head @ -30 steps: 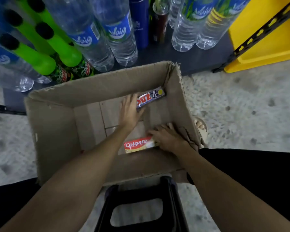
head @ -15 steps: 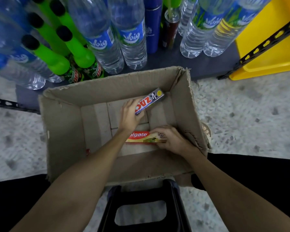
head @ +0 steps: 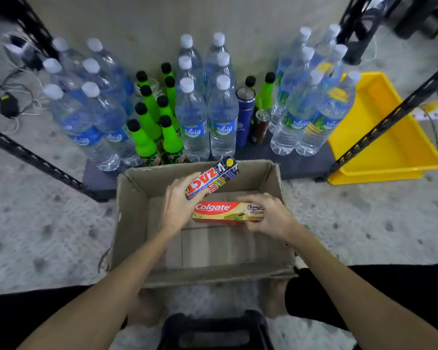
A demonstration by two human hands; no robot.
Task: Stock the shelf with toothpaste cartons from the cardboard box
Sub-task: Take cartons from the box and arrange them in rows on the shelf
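Toothpaste cartons: Zact carton (head: 211, 177) in left hand (head: 177, 205), Colgate carton (head: 225, 212) in right hand (head: 269, 215).

Colgate carton (head: 225, 212) right end hidden under right hand (head: 269, 215); stool (head: 214, 332) cut by bottom edge.

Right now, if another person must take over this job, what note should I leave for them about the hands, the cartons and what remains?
Left hand: grips the Zact carton, lifted over the cardboard box.
Right hand: grips the Colgate carton at its right end, also above the box.
Box: stands on the floor in front of the low shelf; no other cartons visible inside.
Shelf: holds water bottles and green bottles; no toothpaste carton visible on it.
Done: both cartons picked up.
Left: place both on the shelf, probably in the free strip at the front right.
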